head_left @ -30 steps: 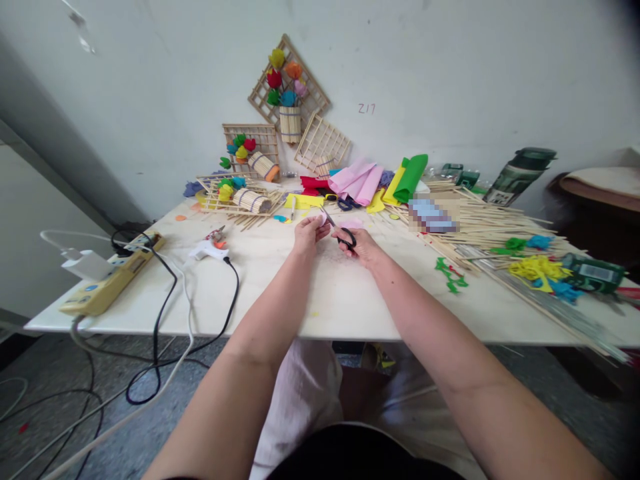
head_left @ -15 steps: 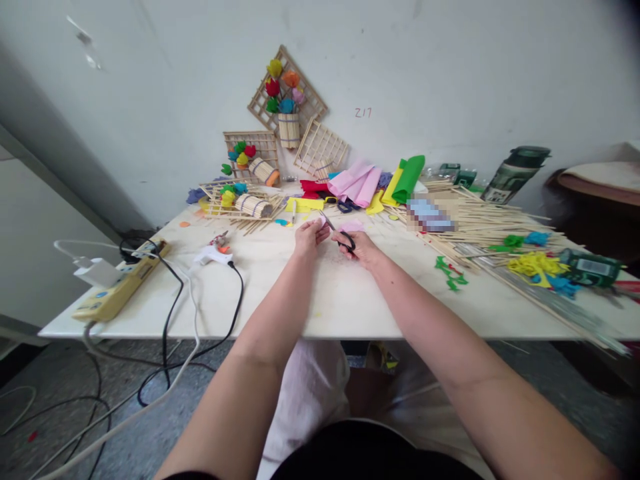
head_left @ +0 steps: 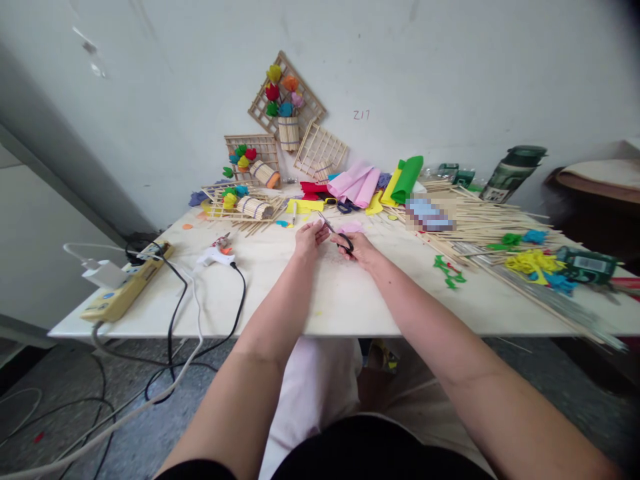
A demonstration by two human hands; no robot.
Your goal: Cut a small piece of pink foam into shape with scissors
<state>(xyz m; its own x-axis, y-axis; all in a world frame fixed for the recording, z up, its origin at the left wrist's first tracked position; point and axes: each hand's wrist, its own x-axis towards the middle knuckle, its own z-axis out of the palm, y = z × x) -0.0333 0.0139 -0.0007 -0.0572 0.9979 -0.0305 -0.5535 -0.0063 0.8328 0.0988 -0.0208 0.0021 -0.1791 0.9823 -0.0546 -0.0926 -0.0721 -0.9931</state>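
My right hand [head_left: 359, 249] grips a pair of scissors [head_left: 345, 243] by its black handles, with the blades pointing up and left toward my left hand [head_left: 310, 238]. The fingers of my left hand are pinched together beside the blade tips on a small pale pink piece, mostly hidden by the fingers. Just behind the scissors, a flat pink scrap [head_left: 351, 227] lies on the white table [head_left: 357, 300]. A yellow sheet [head_left: 304, 206] and a white pen [head_left: 295, 212] lie farther back.
Stick lattices with coloured flowers [head_left: 287, 100] lean at the wall. Rolled pink sheets [head_left: 356, 185] and a green roll [head_left: 409, 179] lie at the back. Thin wooden sticks [head_left: 480, 217] spread rightward near a dark bottle [head_left: 515, 175]. Leftward are a glue gun [head_left: 217, 257] and power strip [head_left: 123, 290].
The view has shifted slightly, so the table and wall sit a little differently in it. Both hands stay in nearly the same place, with the scissors still at the left fingers.
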